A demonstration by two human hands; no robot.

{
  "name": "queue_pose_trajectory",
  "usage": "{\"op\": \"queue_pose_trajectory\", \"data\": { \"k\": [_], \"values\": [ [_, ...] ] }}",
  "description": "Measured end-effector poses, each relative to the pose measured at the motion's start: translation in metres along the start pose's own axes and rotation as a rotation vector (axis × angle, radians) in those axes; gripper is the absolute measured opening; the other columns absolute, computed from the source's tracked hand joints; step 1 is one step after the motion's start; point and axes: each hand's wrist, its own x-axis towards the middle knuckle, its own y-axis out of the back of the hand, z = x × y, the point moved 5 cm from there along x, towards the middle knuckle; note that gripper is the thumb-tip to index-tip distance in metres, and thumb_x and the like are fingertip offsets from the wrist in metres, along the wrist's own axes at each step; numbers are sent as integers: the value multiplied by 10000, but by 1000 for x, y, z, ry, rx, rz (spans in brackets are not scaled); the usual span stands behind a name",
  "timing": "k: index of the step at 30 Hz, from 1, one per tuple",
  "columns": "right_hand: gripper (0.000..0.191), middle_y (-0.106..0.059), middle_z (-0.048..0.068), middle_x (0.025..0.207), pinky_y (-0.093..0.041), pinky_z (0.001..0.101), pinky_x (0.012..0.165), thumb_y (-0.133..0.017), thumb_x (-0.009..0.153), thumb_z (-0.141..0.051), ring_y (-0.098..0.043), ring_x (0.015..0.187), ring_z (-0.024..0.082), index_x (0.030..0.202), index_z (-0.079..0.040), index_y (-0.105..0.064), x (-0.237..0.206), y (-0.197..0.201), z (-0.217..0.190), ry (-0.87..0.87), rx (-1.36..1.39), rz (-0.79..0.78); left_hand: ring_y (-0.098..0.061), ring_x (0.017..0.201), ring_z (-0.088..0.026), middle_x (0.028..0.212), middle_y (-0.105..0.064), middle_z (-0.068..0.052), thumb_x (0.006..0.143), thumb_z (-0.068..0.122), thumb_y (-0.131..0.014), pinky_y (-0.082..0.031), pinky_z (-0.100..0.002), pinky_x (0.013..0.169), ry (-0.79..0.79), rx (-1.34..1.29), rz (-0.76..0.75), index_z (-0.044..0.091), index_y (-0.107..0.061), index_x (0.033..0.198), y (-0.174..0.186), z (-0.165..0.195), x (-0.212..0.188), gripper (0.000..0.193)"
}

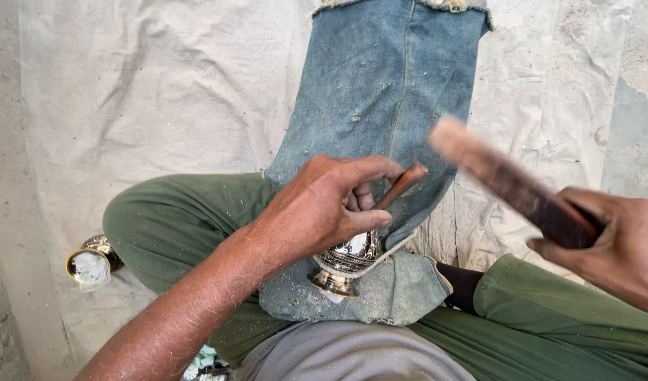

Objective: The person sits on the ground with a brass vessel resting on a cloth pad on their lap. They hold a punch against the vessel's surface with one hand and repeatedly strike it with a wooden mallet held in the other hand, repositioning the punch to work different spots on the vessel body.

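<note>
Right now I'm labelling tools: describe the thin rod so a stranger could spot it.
Start at the blue denim cloth over the lap. The left hand pinches a slim brown rod above a shiny metal vase. It is much thinner than the wooden stick in the right hand.

Soft, even daylight falls on my lap, bright with only faint shadows under my left hand [324,204]. The wooden stick [511,185] in my right hand [613,243] is smeared with motion blur, while glare glints off the metal vase [349,257]
</note>
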Motion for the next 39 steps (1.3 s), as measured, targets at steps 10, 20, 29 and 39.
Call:
{"op": "queue_pose_trajectory", "data": {
  "k": [10, 20, 29, 39],
  "values": [
    [320, -688, 174, 782, -638, 393, 519, -884, 851, -200, -695, 592, 270, 1017, -50, -656, -7, 4, -7, 23, 397, 64, -616, 572, -81, 667, -664, 31, 808, 201, -843, -509, -301, 496, -16, -77, 13, 185, -662, 1332, 1, -4, -1, 555],
    [288, -709, 87, 784, -641, 371, 611, -905, 808, -216, -684, 588, 233, 1013, -105, -736, -10, -5, -1, 31, 208, 73, -612, 612, -76, 707, -655, 32, 792, 215, -874, -538, -276, 535, -97, -84, 33, 180, -688, 1312, 4, -5, -2, 554],
    [419, -697, 123, 910, -655, 425, 739, -915, 712, -176, -740, 790, 220, 1037, -45, -685, -29, -7, -13, 425, 445, 206, -644, 586, -70, 651, -653, 29, 764, 213, -866, -543, -290, 508, -55, -85, -13, 202, -676, 1303, 4, 0, -3, 572],
    [449, -648, 170, 791, -671, 444, 669, -853, 762, -36, -742, 655, 293, 1140, 10, -615, -51, -18, -14, -24, 707, 162, -656, 573, -135, 664, -681, -11, 773, 203, -856, -495, -367, 508, -37, -24, -86, 231, -658, 1294, 6, 11, 4, 558]
  ]
}}
